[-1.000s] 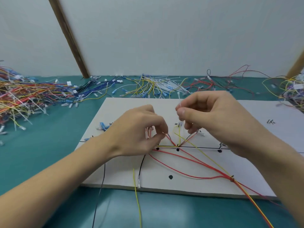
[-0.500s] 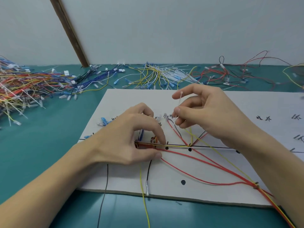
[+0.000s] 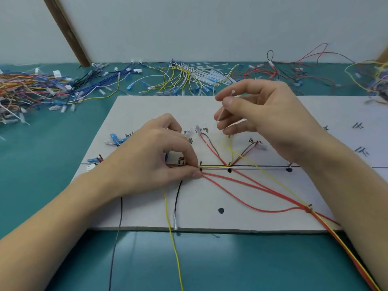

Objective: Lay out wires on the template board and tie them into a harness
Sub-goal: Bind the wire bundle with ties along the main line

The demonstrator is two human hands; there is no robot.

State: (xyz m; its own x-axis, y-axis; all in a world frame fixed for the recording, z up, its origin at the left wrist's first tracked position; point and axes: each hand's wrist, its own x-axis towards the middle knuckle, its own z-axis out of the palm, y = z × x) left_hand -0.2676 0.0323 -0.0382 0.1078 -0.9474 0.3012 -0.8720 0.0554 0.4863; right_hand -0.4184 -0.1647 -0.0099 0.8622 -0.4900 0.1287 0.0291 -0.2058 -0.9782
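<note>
The white template board [image 3: 210, 217] lies on the teal table, marked with black lines, dots and written labels. Red, yellow, brown and black wires [image 3: 252, 185] run along its horizontal line and fan out. My left hand [image 3: 151, 160] pinches the wire bundle against the board at a black dot. My right hand [image 3: 264, 114] hovers above the board and holds a thin white cable tie [image 3: 225, 106] between thumb and fingers. A small tie [image 3: 308, 208] binds the red and yellow wires at the lower right.
Loose wire piles lie along the back of the table: multicoloured at the left [image 3: 31, 87], blue and yellow with white cable ties in the middle [image 3: 189, 78], red at the right [image 3: 294, 70]. A brown bar [image 3: 67, 30] leans on the wall.
My left hand has come down and now presses the bundle onto the board. My right hand has lifted away from the wires with the white tie; the view has shifted left.
</note>
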